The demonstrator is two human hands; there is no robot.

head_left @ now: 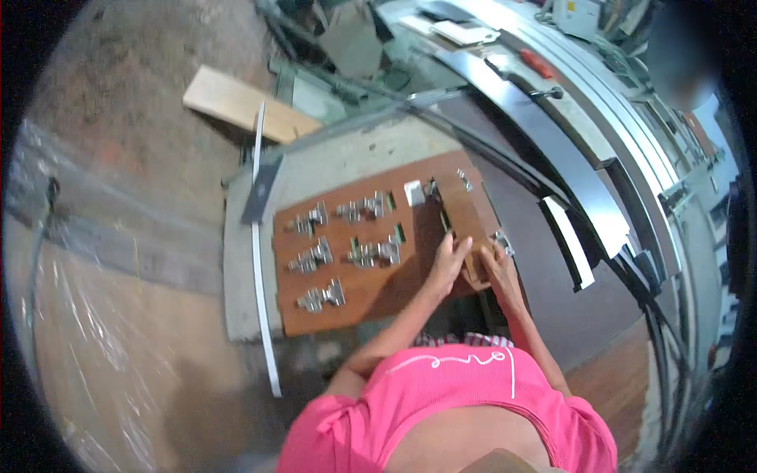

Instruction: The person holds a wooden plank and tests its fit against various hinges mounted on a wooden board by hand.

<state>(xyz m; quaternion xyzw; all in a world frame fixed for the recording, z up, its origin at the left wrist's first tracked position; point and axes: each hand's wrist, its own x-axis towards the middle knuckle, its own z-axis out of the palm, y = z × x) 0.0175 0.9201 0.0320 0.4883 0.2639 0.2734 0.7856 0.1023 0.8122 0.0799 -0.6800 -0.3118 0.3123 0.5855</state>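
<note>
My left hand (449,266) and my right hand (501,274) are closed on the near end of a long brown wood-coloured block (460,206), one on each side, thumbs on its top. The block lies over the right part of a reddish-brown board (371,289). Silver metal fittings that look like cabinet hinges, such as this hinge (321,296), sit in two columns on the board's left half. A small white piece (414,193) lies left of the block's far end. Another metal fitting (503,243) shows just right of my right hand.
A thin metal strip (261,260) crosses the pale worktable's left side, beside a dark flat piece (262,189). Beyond it lies a light wooden plank (236,100). Long metal profiles (536,130) and a red-handled tool (538,63) occupy the right. Plastic sheeting (87,307) covers something at left.
</note>
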